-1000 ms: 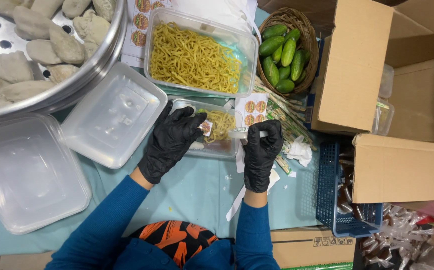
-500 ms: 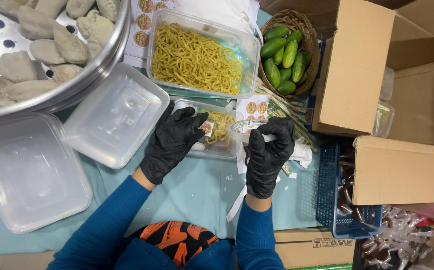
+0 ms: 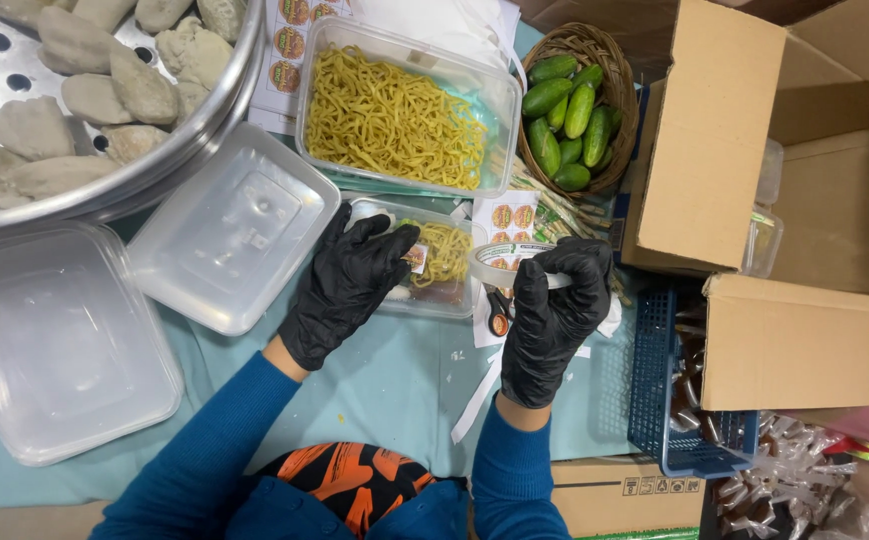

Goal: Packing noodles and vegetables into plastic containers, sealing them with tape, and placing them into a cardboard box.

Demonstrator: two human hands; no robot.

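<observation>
The left hand [image 3: 350, 285] stays pressed flat, fingers spread, on the small lidded box [image 3: 435, 265] of noodles below the big noodle tub [image 3: 405, 110]; the right hand [image 3: 555, 310] has lifted a tape roll [image 3: 505, 262], fingers closed around it, beside the box, so taping looks underway

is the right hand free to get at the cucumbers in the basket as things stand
Probably not at once: the right hand is shut on a tape roll. The way up to the cucumbers in the wicker basket looks open, though.
</observation>
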